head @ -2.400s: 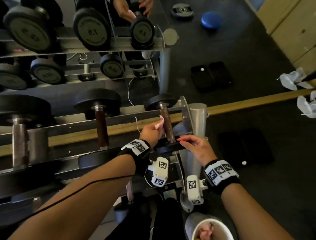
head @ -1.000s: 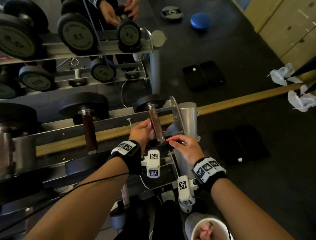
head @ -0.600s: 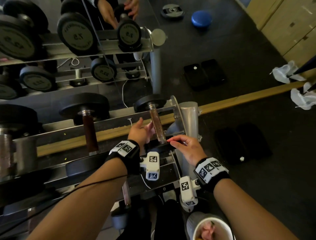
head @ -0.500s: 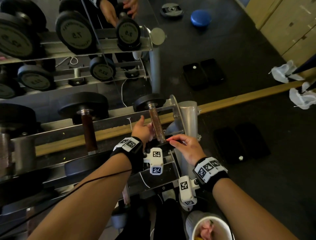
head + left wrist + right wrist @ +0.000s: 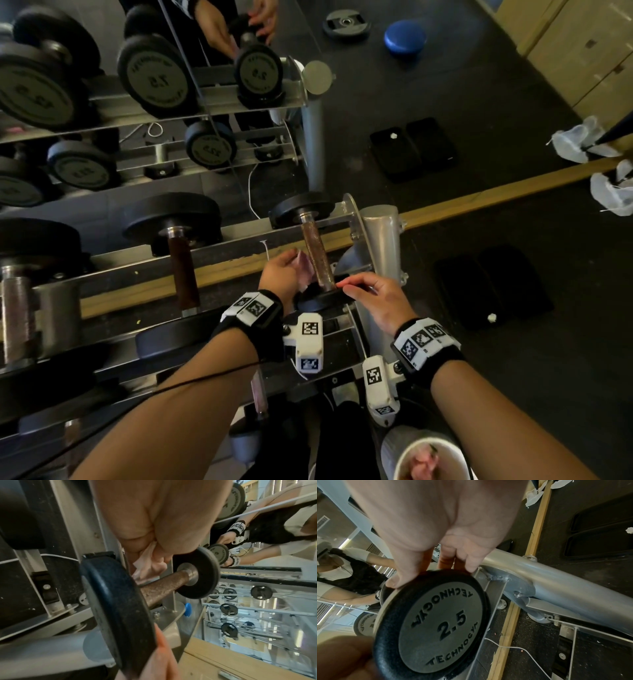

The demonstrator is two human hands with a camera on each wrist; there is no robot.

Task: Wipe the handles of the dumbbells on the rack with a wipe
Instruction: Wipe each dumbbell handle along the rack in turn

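Observation:
A small 2.5 dumbbell (image 5: pixel 317 253) with a rusty brown handle (image 5: pixel 164 586) lies on the rack's right end. My left hand (image 5: pixel 279 274) holds a crumpled pale pink wipe (image 5: pixel 303 270) just left of the handle; in the left wrist view the wipe (image 5: pixel 147 566) hangs from my curled fingers, beside the handle and apart from it. My right hand (image 5: pixel 370 294) grips the rim of the near weight plate (image 5: pixel 433 623), thumb on one side and fingers over the far edge. A larger dumbbell with a dark handle (image 5: pixel 183 270) sits to the left.
The steel rack (image 5: pixel 380 233) stands against a mirror that reflects the dumbbells and my hands. Another heavy dumbbell (image 5: pixel 17 308) lies at far left. A white cup (image 5: pixel 428 455) holding pink wipes sits below my right arm. Crumpled white wipes (image 5: pixel 609 192) lie on the dark floor at right.
My left hand has come off the handle and drawn slightly left, the wipe now showing loose beside it. My right hand stays on the near plate.

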